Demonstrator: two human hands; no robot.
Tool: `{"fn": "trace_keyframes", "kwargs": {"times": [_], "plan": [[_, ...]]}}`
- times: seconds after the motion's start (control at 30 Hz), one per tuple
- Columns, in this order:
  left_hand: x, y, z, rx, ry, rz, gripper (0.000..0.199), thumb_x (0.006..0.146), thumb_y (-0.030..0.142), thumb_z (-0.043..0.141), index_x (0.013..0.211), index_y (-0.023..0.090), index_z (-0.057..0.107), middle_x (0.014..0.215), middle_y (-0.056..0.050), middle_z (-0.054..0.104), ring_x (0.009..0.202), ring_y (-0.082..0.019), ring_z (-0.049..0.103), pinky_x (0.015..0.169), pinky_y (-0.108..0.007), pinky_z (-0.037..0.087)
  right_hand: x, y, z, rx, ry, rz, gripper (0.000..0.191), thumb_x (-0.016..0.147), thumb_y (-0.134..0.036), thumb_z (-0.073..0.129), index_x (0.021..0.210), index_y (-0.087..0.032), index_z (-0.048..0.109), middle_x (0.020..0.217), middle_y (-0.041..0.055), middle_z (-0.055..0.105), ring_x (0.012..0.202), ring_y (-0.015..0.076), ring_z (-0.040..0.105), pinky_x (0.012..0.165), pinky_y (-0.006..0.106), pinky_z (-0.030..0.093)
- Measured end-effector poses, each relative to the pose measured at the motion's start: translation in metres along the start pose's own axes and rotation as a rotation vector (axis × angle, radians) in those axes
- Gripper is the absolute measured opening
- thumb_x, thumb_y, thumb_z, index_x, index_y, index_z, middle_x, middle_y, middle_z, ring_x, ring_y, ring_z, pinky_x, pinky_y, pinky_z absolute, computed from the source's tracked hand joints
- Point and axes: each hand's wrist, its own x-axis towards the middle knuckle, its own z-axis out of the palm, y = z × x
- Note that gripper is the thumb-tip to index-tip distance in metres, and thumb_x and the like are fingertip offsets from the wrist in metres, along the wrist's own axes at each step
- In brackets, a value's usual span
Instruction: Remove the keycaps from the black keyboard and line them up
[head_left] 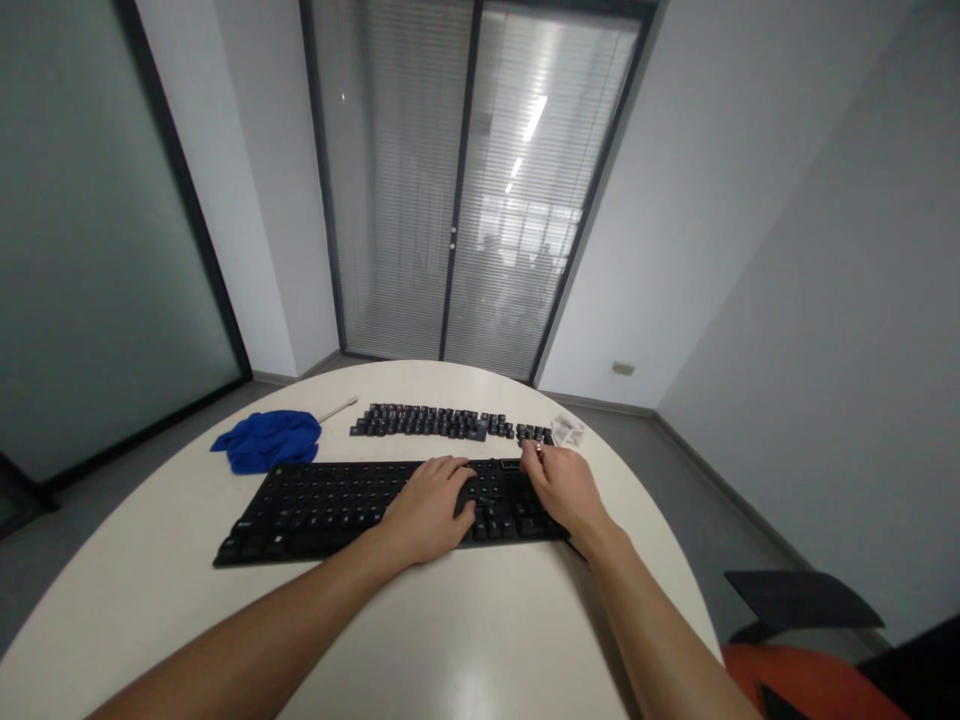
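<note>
A black keyboard point(330, 500) lies across the table before me, most of its keys in place. My left hand point(435, 505) rests on its right half, palm down, with the thumb held away from the fingers. Over the keyboard's right end, my right hand point(559, 480) is closed with its fingers curled together. A small shiny spot shows at those fingers; whether it is a ring or a held thing is unclear. Beyond the keyboard, loose black keycaps point(420, 420) stand in rows, and a smaller group of keycaps point(531, 433) sits close to my right hand.
A crumpled blue cloth point(274, 440) lies at the left of the round white table point(480, 620). Beside it is a thin pale stick point(339, 408). A clear plastic piece point(568, 430) is at the back right. A chair point(806, 605) with a red seat stands at the right.
</note>
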Motion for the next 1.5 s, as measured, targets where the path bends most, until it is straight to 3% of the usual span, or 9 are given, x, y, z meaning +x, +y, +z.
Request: {"fn": "trace_keyframes", "kwargs": {"times": [0.13, 0.3, 0.4, 0.63, 0.83, 1.07, 1.5], "plan": [[0.000, -0.001, 0.001, -0.006, 0.004, 0.002, 0.039, 0.087, 0.029, 0.052, 0.124, 0.019, 0.058, 0.135, -0.009, 0.056, 0.127, -0.027, 0.047, 0.112, -0.044, 0.033, -0.001, 0.012, -0.005, 0.170, -0.071, -0.048, 0.045, 0.100, -0.038, 0.034, 0.074, -0.019, 0.066, 0.073, 0.0068, 0.071, 0.071, 0.0201, 0.065, 0.065, 0.028, 0.039], [0.000, 0.000, 0.001, -0.007, 0.005, -0.003, 0.038, 0.087, 0.029, 0.052, 0.124, 0.019, 0.058, 0.135, -0.009, 0.055, 0.127, -0.027, 0.047, 0.113, -0.043, 0.033, -0.004, 0.038, -0.007, 0.438, -0.301, -0.060, 0.025, 0.086, -0.041, 0.060, 0.092, -0.019, 0.070, 0.079, 0.0035, 0.071, 0.067, 0.0172, 0.063, 0.061, 0.026, 0.043], [0.000, -0.001, 0.001, 0.001, 0.001, -0.002, 0.039, 0.088, 0.029, 0.052, 0.124, 0.018, 0.058, 0.135, -0.010, 0.056, 0.126, -0.027, 0.047, 0.112, -0.043, 0.034, -0.005, 0.048, -0.006, 0.506, -0.338, -0.018, 0.027, 0.079, -0.039, 0.068, 0.095, -0.017, 0.072, 0.080, 0.0044, 0.071, 0.070, 0.0181, 0.063, 0.064, 0.028, 0.047], [0.000, -0.002, 0.000, -0.016, -0.009, -0.005, 0.038, 0.088, 0.030, 0.051, 0.124, 0.019, 0.057, 0.137, -0.009, 0.054, 0.129, -0.027, 0.045, 0.113, -0.045, 0.032, -0.006, 0.051, -0.005, 0.535, -0.338, 0.033, 0.030, 0.084, -0.039, 0.063, 0.099, -0.015, 0.071, 0.078, 0.0044, 0.071, 0.070, 0.0189, 0.063, 0.065, 0.029, 0.045], [0.000, 0.001, -0.002, -0.003, -0.013, -0.015, 0.039, 0.087, 0.029, 0.052, 0.124, 0.017, 0.058, 0.136, -0.010, 0.055, 0.128, -0.027, 0.047, 0.113, -0.043, 0.032, -0.006, 0.049, -0.002, 0.525, -0.335, 0.035, 0.026, 0.088, -0.038, 0.057, 0.092, -0.015, 0.069, 0.085, 0.0086, 0.074, 0.076, 0.0207, 0.066, 0.069, 0.030, 0.047], [0.000, 0.000, -0.001, -0.008, -0.004, -0.011, 0.039, 0.086, 0.028, 0.052, 0.124, 0.017, 0.059, 0.135, -0.010, 0.056, 0.128, -0.027, 0.047, 0.113, -0.043, 0.033, -0.003, 0.052, 0.002, 0.465, -0.316, 0.047, 0.026, 0.088, -0.036, 0.057, 0.086, -0.015, 0.072, 0.081, 0.0068, 0.075, 0.074, 0.0200, 0.064, 0.068, 0.029, 0.043], [0.000, 0.000, -0.001, -0.024, -0.009, -0.015, 0.039, 0.087, 0.029, 0.052, 0.124, 0.018, 0.058, 0.137, -0.010, 0.055, 0.128, -0.028, 0.046, 0.112, -0.045, 0.032, -0.002, 0.050, 0.007, 0.615, -0.289, 0.085, 0.021, 0.086, -0.034, 0.059, 0.084, -0.015, 0.069, 0.081, 0.0069, 0.075, 0.078, 0.0209, 0.068, 0.072, 0.030, 0.047]]}}
